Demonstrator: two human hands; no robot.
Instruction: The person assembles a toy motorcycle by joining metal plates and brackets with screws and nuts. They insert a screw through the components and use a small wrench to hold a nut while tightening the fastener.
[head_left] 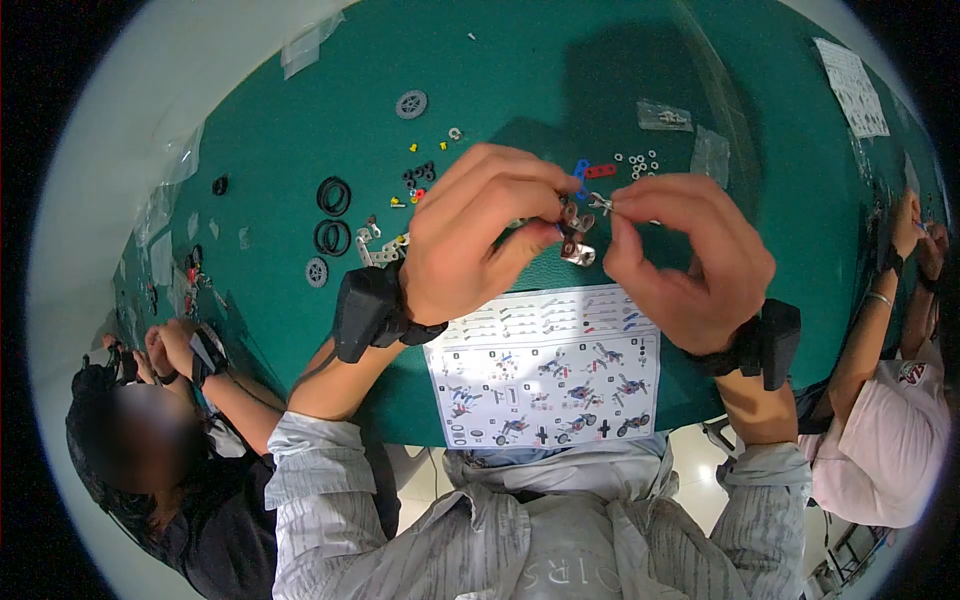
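Observation:
My left hand (485, 235) pinches a small grey metal bracket assembly (575, 235) between thumb and fingers, held above the green table (520, 70). My right hand (685, 255) grips a tiny silver part (601, 204) at the assembly's top right, fingertips almost touching the left hand's. Both wrists wear black bands. A printed instruction sheet (550, 365) lies on the table just below the hands.
Loose parts lie behind the hands: black rubber rings (333, 215), grey wheels (411, 104), red and blue strips (592, 170), small washers (640, 162), clear bags (665, 116). Other people work at the left (180, 350) and right (900, 300) of the table. Another sheet (852, 88) lies far right.

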